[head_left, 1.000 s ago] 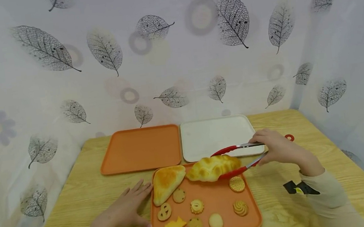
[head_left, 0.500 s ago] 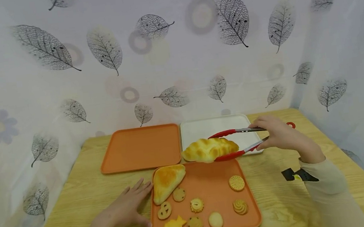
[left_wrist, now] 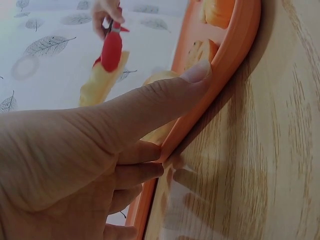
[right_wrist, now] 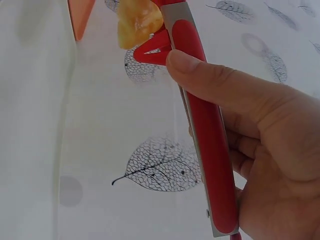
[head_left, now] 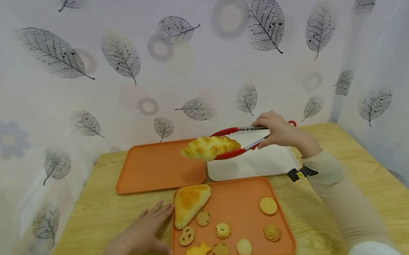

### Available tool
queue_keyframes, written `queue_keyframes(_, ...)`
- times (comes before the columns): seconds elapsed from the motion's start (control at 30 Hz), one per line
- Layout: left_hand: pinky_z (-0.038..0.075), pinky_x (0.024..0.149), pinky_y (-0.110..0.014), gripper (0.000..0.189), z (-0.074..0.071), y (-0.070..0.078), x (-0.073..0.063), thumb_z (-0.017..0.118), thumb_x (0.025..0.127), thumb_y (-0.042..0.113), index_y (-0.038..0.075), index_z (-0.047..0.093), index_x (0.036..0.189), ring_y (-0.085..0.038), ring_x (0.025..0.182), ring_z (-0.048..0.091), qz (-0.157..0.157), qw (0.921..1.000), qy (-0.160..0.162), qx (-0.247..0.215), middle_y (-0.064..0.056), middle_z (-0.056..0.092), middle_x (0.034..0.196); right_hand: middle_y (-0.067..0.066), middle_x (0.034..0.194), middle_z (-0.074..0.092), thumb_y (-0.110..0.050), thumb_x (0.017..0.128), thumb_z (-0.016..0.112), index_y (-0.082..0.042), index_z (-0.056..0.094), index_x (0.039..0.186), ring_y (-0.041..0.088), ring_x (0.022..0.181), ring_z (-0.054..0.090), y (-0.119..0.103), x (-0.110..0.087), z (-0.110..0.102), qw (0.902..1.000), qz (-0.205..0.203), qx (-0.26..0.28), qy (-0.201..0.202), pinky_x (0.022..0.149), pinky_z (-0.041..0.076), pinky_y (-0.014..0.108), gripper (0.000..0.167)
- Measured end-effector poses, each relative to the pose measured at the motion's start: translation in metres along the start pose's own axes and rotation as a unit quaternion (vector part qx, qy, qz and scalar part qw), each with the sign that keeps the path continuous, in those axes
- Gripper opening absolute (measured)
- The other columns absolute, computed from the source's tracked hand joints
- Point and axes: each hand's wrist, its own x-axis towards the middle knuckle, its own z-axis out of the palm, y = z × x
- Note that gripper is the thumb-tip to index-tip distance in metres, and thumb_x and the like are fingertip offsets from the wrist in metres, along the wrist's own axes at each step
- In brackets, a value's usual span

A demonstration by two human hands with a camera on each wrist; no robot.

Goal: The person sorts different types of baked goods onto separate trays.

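My right hand grips red-tipped tongs, thumb on one arm and fingers round the other. Between the tong tips a golden, lumpy loaf of bread is pinched, held up over the inner edges of the two back trays. In the right wrist view the thumb presses the red handle of the tongs. My left hand lies at the left side of the front orange tray, fingers straight and spread, thumb and fingertips at its rim. Beside those fingers, a triangular bread sits in the tray's back left corner.
Several cookies, among them a pretzel-shaped one and a fish-shaped one, lie in the front tray. Behind it stand a second orange tray on the left and a white tray on the right. A leaf-patterned curtain closes off the back.
My right hand has lifted the loaf in the tongs off the front tray, then carried it back and leftward toward the back orange tray. The left hand stays at the front tray's edge.
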Motion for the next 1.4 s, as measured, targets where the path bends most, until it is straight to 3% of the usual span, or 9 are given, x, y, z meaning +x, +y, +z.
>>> queue_keyframes(0.4, 0.012, 0.115, -0.069, 0.119, -0.001, -0.003, 0.001, 0.079, 0.061, 0.062, 0.004, 0.03, 0.153, -0.041, 0.151, 0.011, 0.001, 1.0, -0.002, -0.002, -0.016, 0.027, 0.16, 0.016, 0.121, 0.061, -0.031, 0.069, 0.088, -0.002, 0.063, 0.125, 0.035, 0.11, 0.052, -0.009, 0.07, 0.046, 0.9995, 0.029, 0.003, -0.011, 0.091, 0.043, 0.054, 0.068)
queue_keyframes(0.7, 0.012, 0.115, -0.069, 0.117, -0.004, -0.001, 0.001, 0.081, 0.062, 0.058, 0.003, 0.031, 0.152, -0.041, 0.15, 0.012, 0.001, 1.0, -0.005, -0.006, -0.017, 0.028, 0.159, 0.013, 0.124, 0.061, -0.039, 0.071, 0.086, -0.007, 0.064, 0.126, 0.034, 0.116, 0.05, -0.025, 0.108, 0.085, 0.9984, 0.038, -0.027, -0.033, 0.091, 0.045, 0.054, 0.068)
queue_keyframes(1.0, 0.012, 0.115, -0.069, 0.119, -0.003, -0.003, 0.0, 0.081, 0.061, 0.059, 0.004, 0.03, 0.153, -0.04, 0.151, 0.012, -0.004, 0.9999, -0.007, -0.014, -0.017, 0.028, 0.16, 0.011, 0.13, 0.058, -0.041, 0.072, 0.085, -0.009, 0.063, 0.127, 0.031, 0.122, 0.048, -0.043, 0.132, 0.116, 0.995, 0.058, -0.052, -0.062, 0.098, 0.043, 0.053, 0.067)
queue_keyframes(1.4, 0.012, 0.117, -0.067, 0.117, -0.003, -0.004, 0.001, 0.081, 0.062, 0.058, 0.005, 0.03, 0.153, -0.039, 0.151, 0.012, -0.003, 0.9998, -0.008, -0.015, -0.016, 0.027, 0.16, 0.01, 0.133, 0.055, -0.038, 0.074, 0.084, -0.009, 0.06, 0.13, 0.03, 0.125, 0.044, -0.05, 0.139, 0.126, 0.99, 0.098, -0.047, -0.09, 0.102, 0.04, 0.052, 0.067)
